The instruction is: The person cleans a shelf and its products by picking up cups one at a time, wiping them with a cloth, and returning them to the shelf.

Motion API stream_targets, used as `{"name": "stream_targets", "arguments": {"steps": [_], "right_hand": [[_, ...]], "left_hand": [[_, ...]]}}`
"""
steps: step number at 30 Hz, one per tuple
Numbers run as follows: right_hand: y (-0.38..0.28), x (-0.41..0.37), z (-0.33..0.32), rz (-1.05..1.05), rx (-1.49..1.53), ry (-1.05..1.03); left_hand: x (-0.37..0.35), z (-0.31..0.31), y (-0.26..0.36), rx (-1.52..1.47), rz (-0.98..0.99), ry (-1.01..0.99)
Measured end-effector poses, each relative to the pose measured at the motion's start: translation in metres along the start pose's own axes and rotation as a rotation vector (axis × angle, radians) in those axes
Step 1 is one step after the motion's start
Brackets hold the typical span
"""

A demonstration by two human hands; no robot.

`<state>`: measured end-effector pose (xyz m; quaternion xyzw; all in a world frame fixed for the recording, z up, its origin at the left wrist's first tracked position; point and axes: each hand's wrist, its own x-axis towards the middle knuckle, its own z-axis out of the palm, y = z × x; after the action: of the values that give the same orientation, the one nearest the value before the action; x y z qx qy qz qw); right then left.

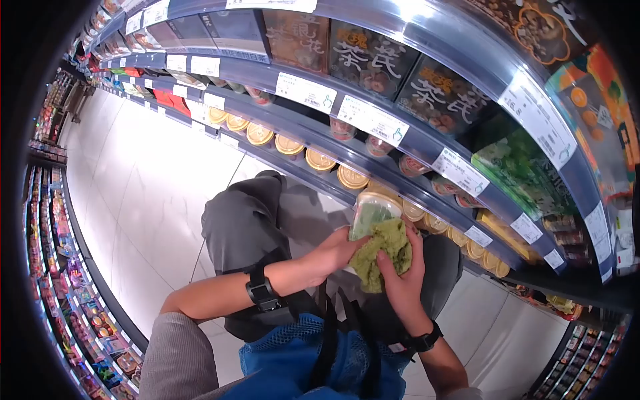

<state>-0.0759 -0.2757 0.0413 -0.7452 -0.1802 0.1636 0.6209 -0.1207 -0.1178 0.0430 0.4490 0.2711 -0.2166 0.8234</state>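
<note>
A glossy white tiled floor (140,193) runs beside the store shelving. Near the lowest shelf, the crumpled green cloth (383,253) lies against a clear, rounded container (375,212). The left hand (337,257) pinches both at their left side; the right hand (403,277) grips the cloth from the right. Beyond, round gold-lidded containers (289,145) line the lowest shelf (267,157), below white price labels (373,120).
</note>
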Motion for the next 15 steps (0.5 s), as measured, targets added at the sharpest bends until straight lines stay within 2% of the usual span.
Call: {"name": "stream_targets", "arguments": {"steps": [4, 7, 9, 15], "right_hand": [[0.002, 0.002, 0.003, 0.043, -0.026, 0.014], [0.003, 0.007, 0.008, 0.037, -0.013, -0.001], [0.005, 0.007, 0.012, -0.007, -0.046, 0.003], [0.002, 0.008, 0.021, 0.027, -0.034, 0.035]], "left_hand": [[0.006, -0.013, 0.004, 0.042, 0.010, -0.073], [0.005, -0.020, 0.013, 0.149, -0.080, -0.038], [0.004, -0.021, 0.018, 0.171, -0.096, -0.026], [0.001, -0.028, 0.030, 0.253, -0.139, -0.014]]}}
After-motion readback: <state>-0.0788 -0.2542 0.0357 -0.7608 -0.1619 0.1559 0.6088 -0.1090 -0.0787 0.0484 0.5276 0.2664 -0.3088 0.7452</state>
